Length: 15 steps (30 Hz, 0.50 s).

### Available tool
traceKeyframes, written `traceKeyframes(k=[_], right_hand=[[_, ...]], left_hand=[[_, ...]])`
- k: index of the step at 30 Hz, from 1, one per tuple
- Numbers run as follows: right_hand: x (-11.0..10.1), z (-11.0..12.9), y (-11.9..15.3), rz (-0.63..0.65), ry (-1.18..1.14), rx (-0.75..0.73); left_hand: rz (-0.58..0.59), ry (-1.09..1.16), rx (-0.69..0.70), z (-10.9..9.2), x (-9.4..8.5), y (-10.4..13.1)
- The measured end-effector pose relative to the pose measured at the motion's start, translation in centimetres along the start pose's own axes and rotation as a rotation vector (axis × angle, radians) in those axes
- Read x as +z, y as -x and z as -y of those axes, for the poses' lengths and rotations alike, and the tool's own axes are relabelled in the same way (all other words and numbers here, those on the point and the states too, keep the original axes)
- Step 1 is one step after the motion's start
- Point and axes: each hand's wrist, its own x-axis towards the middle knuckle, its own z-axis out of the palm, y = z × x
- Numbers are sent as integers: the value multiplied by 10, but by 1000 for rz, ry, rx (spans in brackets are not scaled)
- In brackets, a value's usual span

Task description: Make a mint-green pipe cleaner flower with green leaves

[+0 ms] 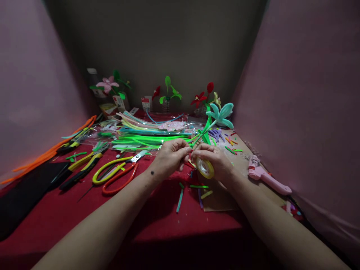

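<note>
Forearms (112, 213) converge from the lower corners. Left hand (174, 153), nearly closed, pinches near the lower end of a turquoise flower (221, 115); right hand (209, 153), curled, grips a tape roll (207, 168). Flower's long axis slants up, rightward and away above the right hand.

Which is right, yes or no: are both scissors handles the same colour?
No, the scissors have one yellow handle and one red handle.

No text, brand, number or sign is legible here.
</note>
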Motion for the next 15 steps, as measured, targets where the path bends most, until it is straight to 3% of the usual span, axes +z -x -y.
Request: traceKeyframes(k=[5, 10, 15], right_hand=[[2, -1, 0, -74, -159, -35], [4, 0, -2, -132, -174, -42], [4, -2, -3, -104, -228, -39]], left_hand=[[13, 19, -12, -2, 0, 0], [32, 62, -30, -2, 2, 1], [178, 311, -97, 5, -2, 1]])
